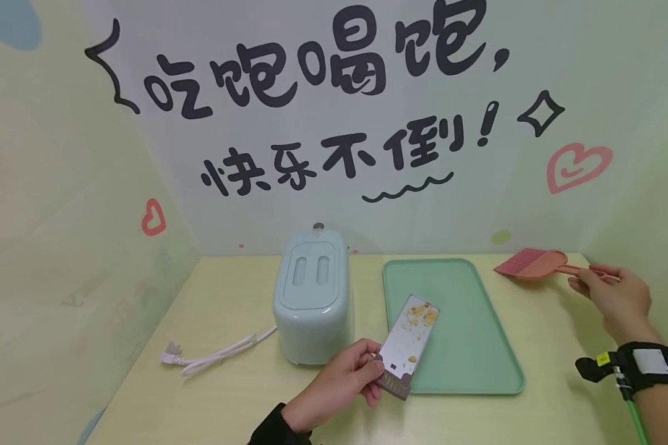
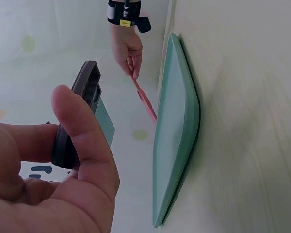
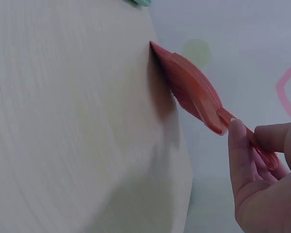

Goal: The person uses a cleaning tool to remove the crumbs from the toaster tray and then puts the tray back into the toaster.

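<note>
My left hand point(image 1: 347, 377) grips the dark end of a crumb tray point(image 1: 406, 340), thumb on top. The tray is tilted over the left edge of a green serving tray point(image 1: 456, 371), and yellowish crumbs point(image 1: 423, 314) lie mostly at its far end. In the left wrist view only the crumb tray's dark handle point(image 2: 65, 145) shows clearly between thumb and fingers. At the back right, my right hand point(image 1: 618, 300) pinches the thin handle of a pink-orange hand brush point(image 1: 534, 264). Its bristles point(image 3: 177, 85) touch or nearly touch the table in the right wrist view.
A pale blue toaster point(image 1: 312, 296) with its lid on stands left of the green tray. Its white cord and plug point(image 1: 217, 358) lie on the table point(image 1: 200, 420) to the left. A printed wall point(image 1: 289, 222) rises behind the table's back edge.
</note>
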Available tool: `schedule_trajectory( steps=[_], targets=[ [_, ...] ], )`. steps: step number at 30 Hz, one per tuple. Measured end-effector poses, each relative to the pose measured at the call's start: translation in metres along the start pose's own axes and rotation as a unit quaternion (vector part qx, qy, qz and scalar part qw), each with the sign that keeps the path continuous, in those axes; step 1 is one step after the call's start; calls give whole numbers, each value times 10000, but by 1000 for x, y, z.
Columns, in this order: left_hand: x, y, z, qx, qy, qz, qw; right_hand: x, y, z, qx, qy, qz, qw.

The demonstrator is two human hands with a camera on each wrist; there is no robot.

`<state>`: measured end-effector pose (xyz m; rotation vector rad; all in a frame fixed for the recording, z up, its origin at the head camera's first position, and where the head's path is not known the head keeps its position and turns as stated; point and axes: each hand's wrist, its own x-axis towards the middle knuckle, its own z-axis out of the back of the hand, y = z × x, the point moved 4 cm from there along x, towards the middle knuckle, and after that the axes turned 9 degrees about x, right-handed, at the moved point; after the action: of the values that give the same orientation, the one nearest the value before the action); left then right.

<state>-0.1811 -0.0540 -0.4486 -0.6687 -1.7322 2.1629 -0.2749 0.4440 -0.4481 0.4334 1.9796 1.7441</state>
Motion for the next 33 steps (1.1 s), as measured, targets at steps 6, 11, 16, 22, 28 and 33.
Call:
schedule_trajectory(
  steps=[6, 11, 16, 22, 28, 33],
  targets=[
    [2, 0, 0, 42, -36, 13, 10000, -8, 10, -9, 1055, -728, -30, 9917],
    [2, -1, 1, 91, -55, 14, 9999, -18, 22, -13, 1579, -1067, 100, 9816],
    [2, 0, 2, 88, -41, 19, 10000, -35, 33, -17, 2151, -965, 385, 9710],
    [4, 4, 4, 92, -43, -4, 9999, -64, 46, -27, 3118, -419, 675, 9468],
    [7, 7, 4, 118, -54, 57, 9999, -87, 54, -46, 3079, 430, 973, 9455],
    [7, 6, 5, 111, -24, 47, 9999, -101, 57, -63, 2805, 924, 1216, 9476]
  ],
)
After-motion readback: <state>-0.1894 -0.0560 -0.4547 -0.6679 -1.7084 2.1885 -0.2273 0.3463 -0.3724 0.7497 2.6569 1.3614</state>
